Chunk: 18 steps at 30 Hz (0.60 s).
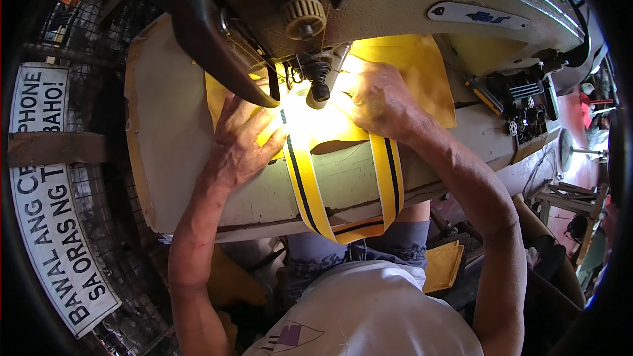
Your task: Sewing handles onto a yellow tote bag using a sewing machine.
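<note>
Both hands are down flat at the sewing machine (395, 6), right under its head where the lamp blows everything out white. The left hand (242, 138) lies with fingers spread and pressed on the yellow fabric (422, 66), its fingertips just beside the strap (304, 191) where that runs in toward the needle (321, 89). It's open, pinning stuff down rather than gripping anything. The right hand (376, 99) sits on the other side of the needle, palm down on the fabric, fingers curled a bit toward the presser area. I can't tell if it's actually pinching anything because of the glare.

The strap is yellow with a dark stripe down the middle. It comes out from under the needle, hangs off the front edge of the table (171, 125), loops in front of the person's lap and goes back up under the right wrist. The fabric lies on the table under the machine arm, mostly on the right-hand side.

There's a white sign (46, 224) with black letters on wire mesh at the left.
</note>
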Motion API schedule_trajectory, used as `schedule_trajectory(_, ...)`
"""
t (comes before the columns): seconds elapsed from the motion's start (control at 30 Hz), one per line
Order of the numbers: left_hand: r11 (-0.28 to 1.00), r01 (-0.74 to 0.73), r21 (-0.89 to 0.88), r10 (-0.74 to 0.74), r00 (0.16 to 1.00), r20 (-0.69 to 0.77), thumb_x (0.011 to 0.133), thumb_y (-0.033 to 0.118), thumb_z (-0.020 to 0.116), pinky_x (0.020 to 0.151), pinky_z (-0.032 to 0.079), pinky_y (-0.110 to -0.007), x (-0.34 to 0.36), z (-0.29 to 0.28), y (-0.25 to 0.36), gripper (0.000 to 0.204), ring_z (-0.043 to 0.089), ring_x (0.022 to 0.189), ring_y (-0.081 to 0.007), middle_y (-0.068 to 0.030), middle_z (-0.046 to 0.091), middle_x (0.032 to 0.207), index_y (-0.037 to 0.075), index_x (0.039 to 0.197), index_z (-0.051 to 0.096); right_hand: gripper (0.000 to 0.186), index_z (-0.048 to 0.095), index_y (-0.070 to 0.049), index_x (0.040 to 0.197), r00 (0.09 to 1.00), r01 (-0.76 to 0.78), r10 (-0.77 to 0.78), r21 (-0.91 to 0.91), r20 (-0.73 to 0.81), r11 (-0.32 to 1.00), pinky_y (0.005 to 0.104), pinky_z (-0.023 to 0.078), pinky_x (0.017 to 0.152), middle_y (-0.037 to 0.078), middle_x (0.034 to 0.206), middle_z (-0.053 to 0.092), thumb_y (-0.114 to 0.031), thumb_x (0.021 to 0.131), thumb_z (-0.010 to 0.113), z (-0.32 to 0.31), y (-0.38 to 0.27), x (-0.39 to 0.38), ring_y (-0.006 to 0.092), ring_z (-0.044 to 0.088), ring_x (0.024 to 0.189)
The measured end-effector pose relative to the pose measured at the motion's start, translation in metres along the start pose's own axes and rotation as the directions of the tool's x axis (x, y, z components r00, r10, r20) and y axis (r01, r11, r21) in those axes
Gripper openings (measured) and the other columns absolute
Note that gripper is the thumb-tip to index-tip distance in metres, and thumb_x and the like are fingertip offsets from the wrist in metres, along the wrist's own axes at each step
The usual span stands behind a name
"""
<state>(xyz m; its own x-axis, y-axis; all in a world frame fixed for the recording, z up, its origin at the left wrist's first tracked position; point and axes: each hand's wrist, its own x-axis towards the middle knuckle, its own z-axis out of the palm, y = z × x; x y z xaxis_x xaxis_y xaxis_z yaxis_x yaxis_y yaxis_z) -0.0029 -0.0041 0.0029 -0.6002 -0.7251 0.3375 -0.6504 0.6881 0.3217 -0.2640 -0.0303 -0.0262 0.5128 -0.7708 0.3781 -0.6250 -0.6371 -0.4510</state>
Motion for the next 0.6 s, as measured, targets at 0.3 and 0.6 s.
schedule_trajectory(0.3, 0.990, -0.088, 0.111, 0.083, 0.995, 0.047, 0.082, 0.007, 0.069, 0.106, 0.044, -0.049, -0.003, 0.003, -0.002, 0.027, 0.055, 0.120, -0.0372, -0.0186, 0.062, 0.114, -0.006, 0.105, 0.064, 0.015, 0.063, -0.003, 0.078, 1.000, 0.018, -0.018, -0.025, 0.008, 1.000, 0.0447, 0.053, 0.067, 0.015, 0.088, 0.062, -0.010, 0.067, 0.069, -0.003, -0.002, -0.002, 0.0356, 0.064, 0.077)
schedule_trajectory(0.6, 0.999, 0.044, -0.030, -0.044, 0.999, -0.002, 0.083, 0.013, 0.068, 0.105, 0.039, -0.046, 0.003, 0.003, 0.009, 0.024, 0.053, 0.119, -0.0320, -0.0146, 0.060, 0.115, -0.001, 0.102, 0.067, 0.015, 0.063, -0.004, 0.090, 1.000, -0.002, 0.004, 0.095, -0.019, 0.995, 0.0435, 0.052, 0.072, 0.014, 0.094, 0.060, -0.010, 0.077, 0.065, -0.007, 0.000, -0.005, 0.0349, 0.062, 0.085)
